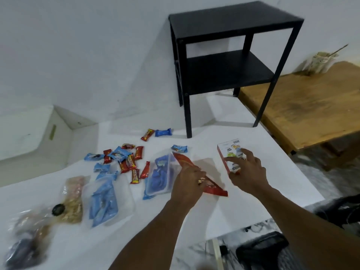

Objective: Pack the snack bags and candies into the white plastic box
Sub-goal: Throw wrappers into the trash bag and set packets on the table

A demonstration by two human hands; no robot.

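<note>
A clear-walled white plastic box (pixel 169 173) lies on the white table (pixel 263 184) with blue wrapped candies (pixel 158 175) inside. My left hand (pixel 188 184) is shut on a red snack bag (pixel 216 190), held at the box's right edge. My right hand (pixel 248 172) has its fingers spread, resting on a small white carton (pixel 228 151) to the right. Several loose red and blue candies (pixel 126 161) are scattered left of the box. A clear bag of blue candies (pixel 103 203) and a bag of beige snacks (pixel 75 199) lie further left.
A black two-shelf side table (pixel 229 61) stands on the far part of the table. A wooden table (pixel 311 110) is at the right. A white bin (pixel 27 133) sits at the left. More blurred snack bags (pixel 27 244) lie at the near-left corner.
</note>
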